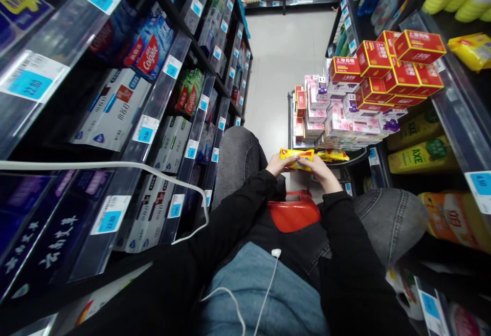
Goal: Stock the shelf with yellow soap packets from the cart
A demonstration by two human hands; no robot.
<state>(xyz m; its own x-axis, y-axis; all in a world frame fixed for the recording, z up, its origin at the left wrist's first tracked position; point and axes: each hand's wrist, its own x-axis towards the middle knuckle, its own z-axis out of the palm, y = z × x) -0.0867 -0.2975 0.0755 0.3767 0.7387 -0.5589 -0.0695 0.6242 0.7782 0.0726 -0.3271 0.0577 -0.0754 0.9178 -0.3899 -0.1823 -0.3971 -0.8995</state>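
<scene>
My left hand (279, 164) and my right hand (321, 171) are both closed on a small yellow wrapped packet (297, 158) with red marks. It lies level between them, one hand at each end, in front of my knees. What is inside the wrapper cannot be seen. Just beyond my right hand, more yellow packets (333, 155) lie at the near edge of a stack of boxes. This stack has white-and-pink boxes (337, 121) below and red-and-yellow boxes (399, 67) on top. Under my hands is a red plastic stool (295, 213), between my legs.
At my left, a shelf holds toothpaste boxes (149, 44) behind blue price tags (146, 129). Yellow AXE bottles (424, 154) and another yellow packet (472, 51) are on the right shelf. A white cable (153, 170) crosses my left side. The aisle floor (286, 54) runs ahead.
</scene>
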